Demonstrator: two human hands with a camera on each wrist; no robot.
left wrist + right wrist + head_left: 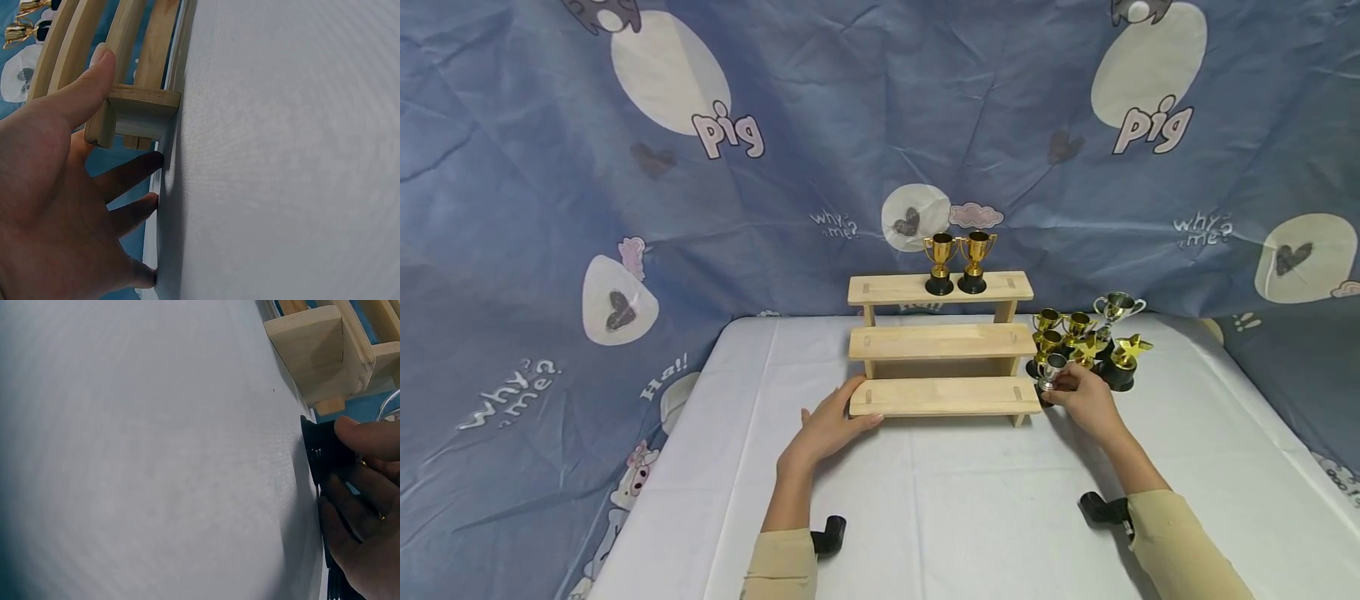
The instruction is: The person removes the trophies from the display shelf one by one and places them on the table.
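A three-tier wooden display stand (943, 395) stands on the table. My left hand (831, 425) grips the left end of its lowest step, thumb at the front edge and index finger behind; the other fingers spread in the left wrist view. To the right of the stand, my right hand (1084, 402) pinches a small silver trophy cup (1051, 367) near its black base (326, 449). In the right wrist view that base looks upright and close to the tabletop; whether it touches cannot be told. Two gold trophy cups (974, 258) stand on the top step.
Behind the right hand cluster several gold trophy cups (1047, 319), a larger silver cup (1117, 307) and gold star trophies (1129, 350). A white cloth (970, 517) covers the table. A blue printed curtain (820, 100) hangs behind.
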